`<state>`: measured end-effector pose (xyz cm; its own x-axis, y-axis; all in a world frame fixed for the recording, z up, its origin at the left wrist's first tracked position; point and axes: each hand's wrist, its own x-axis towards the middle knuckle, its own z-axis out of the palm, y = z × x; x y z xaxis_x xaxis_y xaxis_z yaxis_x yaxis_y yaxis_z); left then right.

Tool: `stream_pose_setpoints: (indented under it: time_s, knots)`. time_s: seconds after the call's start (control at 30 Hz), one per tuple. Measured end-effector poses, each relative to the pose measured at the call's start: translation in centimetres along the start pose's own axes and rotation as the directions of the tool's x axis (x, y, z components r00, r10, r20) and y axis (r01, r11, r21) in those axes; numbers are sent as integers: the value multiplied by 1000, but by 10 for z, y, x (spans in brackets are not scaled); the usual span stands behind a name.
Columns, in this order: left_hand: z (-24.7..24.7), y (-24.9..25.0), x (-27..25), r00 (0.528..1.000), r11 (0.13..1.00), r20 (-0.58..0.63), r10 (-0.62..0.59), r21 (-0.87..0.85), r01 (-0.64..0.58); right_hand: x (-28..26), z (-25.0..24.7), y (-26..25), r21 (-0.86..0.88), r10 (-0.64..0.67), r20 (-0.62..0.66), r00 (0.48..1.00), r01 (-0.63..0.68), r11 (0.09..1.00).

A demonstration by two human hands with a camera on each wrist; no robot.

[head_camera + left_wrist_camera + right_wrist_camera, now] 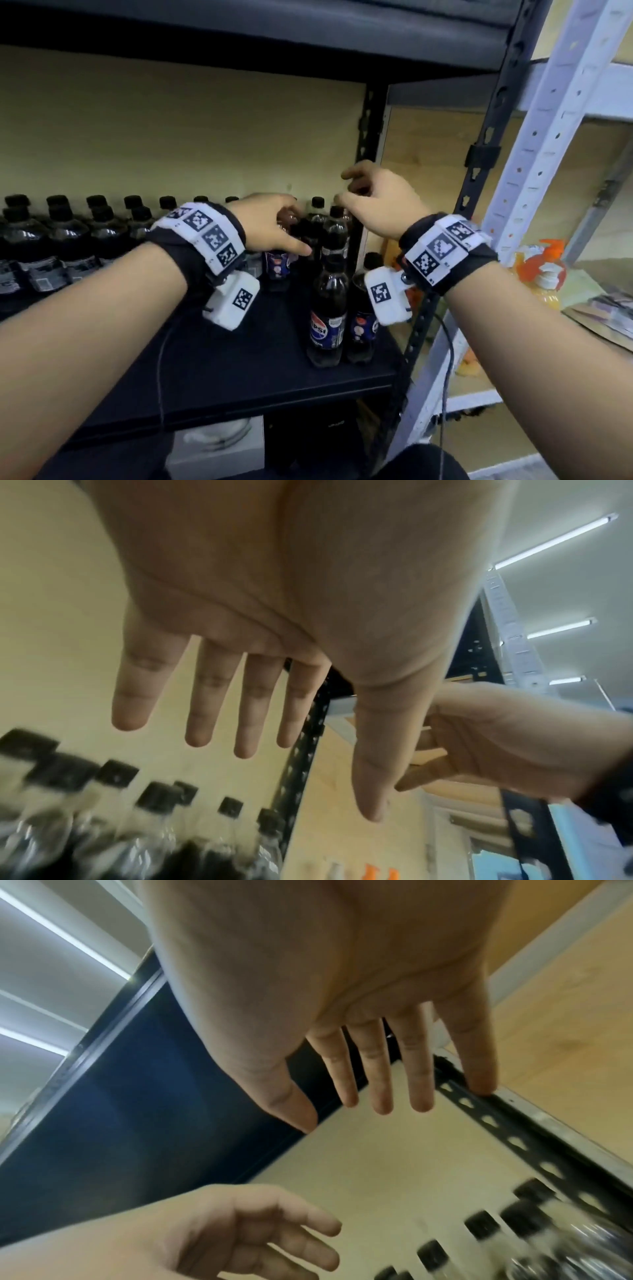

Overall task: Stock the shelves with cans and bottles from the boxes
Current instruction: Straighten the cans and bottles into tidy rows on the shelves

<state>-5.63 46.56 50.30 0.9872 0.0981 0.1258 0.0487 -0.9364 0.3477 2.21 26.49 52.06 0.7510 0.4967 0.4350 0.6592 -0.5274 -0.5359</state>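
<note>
We see both hands above the dark shelf (239,370), holding nothing. The left hand (270,226) hovers over the cola bottles (327,308) at the shelf's right end, fingers (202,696) straight and spread. The right hand (380,205) hangs just beside it, near the black upright post (370,120) — fingers (377,1069) loose and straight too. More bottles (54,246) stand in rows to the left — all upright, black-capped.

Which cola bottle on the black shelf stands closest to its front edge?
The Pepsi bottle with the logo facing out, left of the front pair. It stands alone ahead of the rows, beside its neighbour.
</note>
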Motion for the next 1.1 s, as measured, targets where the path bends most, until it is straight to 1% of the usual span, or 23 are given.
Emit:
stream_pose_setpoints:
  time_s: [0.03, 0.1, 0.17, 0.23, 0.3, 0.33, 0.4, 0.43, 0.47, 0.5, 0.57, 0.6, 0.7, 0.77, 0.87, 0.9, 0.97, 1.03, 1.1]
  knots:
    - [-12, -4, 10, 1000, 999, -24, -14, 30, 15, 17, -3, -8, -54, 5, 29, 1000, -4, 999]
    - [-27, -11, 33, 998, 994, -48, -30, 101, 35, 52, -2, -21, -196, 62, 126, 990, -37, 980]
    - [-33, -17, 59, 998, 984, -44, -35, 171, 42, 84, 6, -27, -393, 136, 263, 955, -23, 919]
    - [-33, -24, 82, 998, 972, -39, -49, 227, 57, 111, 17, -26, -513, 207, 366, 907, 11, 858]
    - [-31, -31, 103, 997, 965, -34, -66, 251, 72, 135, 29, -14, -589, 249, 409, 878, 46, 806]
    - [-30, -35, 112, 997, 967, -31, -72, 243, 77, 147, 35, -4, -630, 263, 405, 876, 59, 774]
    - [-27, -40, 128, 997, 978, -38, -73, 194, 79, 170, 45, 16, -708, 327, 435, 839, 94, 700]
    - [-25, -42, 135, 996, 983, -47, -71, 168, 78, 187, 51, 30, -736, 360, 432, 827, 92, 671]
    - [-23, -43, 141, 997, 986, -52, -65, 153, 73, 201, 55, 44, -746, 366, 438, 821, 105, 657]
    - [-21, -43, 146, 997, 986, -44, -58, 155, 64, 207, 57, 51, -739, 362, 435, 825, 97, 666]
    - [-16, -42, 155, 998, 979, 9, -55, 199, 52, 194, 57, 42, -719, 361, 436, 825, 77, 691]
    - [-13, -42, 160, 997, 972, 50, -65, 231, 52, 184, 56, 40, -705, 362, 450, 816, 76, 705]
    - [-5, -45, 173, 983, 950, 155, -101, 309, 49, 186, 63, 55, -692, 374, 478, 794, 78, 718]
    - [1, -49, 182, 972, 930, 192, -135, 364, 57, 188, 67, 62, -671, 358, 496, 791, 88, 736]
    - [3, -51, 183, 953, 908, 244, -181, 413, 67, 190, 69, 67, -621, 350, 486, 801, 36, 783]
    - [3, -52, 184, 947, 907, 260, -189, 416, 67, 190, 70, 68, -618, 360, 496, 790, 30, 785]
    - [2, -55, 188, 940, 902, 274, -202, 427, 69, 194, 74, 70, -616, 372, 528, 764, 42, 787]
    - [2, -52, 184, 931, 898, 289, -222, 432, 80, 207, 79, 86, -612, 379, 538, 753, 39, 790]
    - [4, -52, 182, 940, 899, 263, -216, 430, 87, 207, 82, 85, -620, 393, 534, 748, 31, 784]
